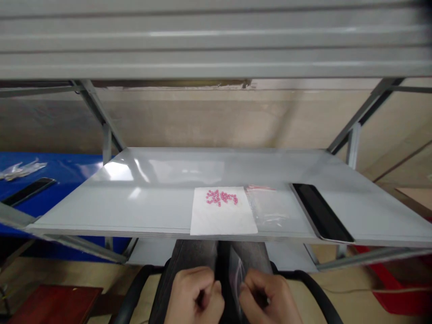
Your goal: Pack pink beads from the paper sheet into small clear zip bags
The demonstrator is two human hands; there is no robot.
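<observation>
Low in the view, over my lap, my left hand (195, 292) is closed, thumb against curled fingers; whatever it may hold is hidden. To its right my right hand (270, 297) pinches the edge of a clear plastic bag (237, 272), which hangs between the two hands. Ahead, on the white table (135, 211), lies a square of white paper (222, 222). Several small pink beads (213, 197) are gathered in two clusters on its upper half. Touching or just beside the paper's right edge is a flat clear zip bag (266, 207) with a red strip.
A dark phone (322, 213) lies at the table's right front. Slanted metal legs (97, 112) rise toward a grey shelf (216, 40) overhead. To the left, a blue table (77, 168) carries another phone (29, 191) and plastic bags (22, 170). Black chair armrests (140, 288) flank me.
</observation>
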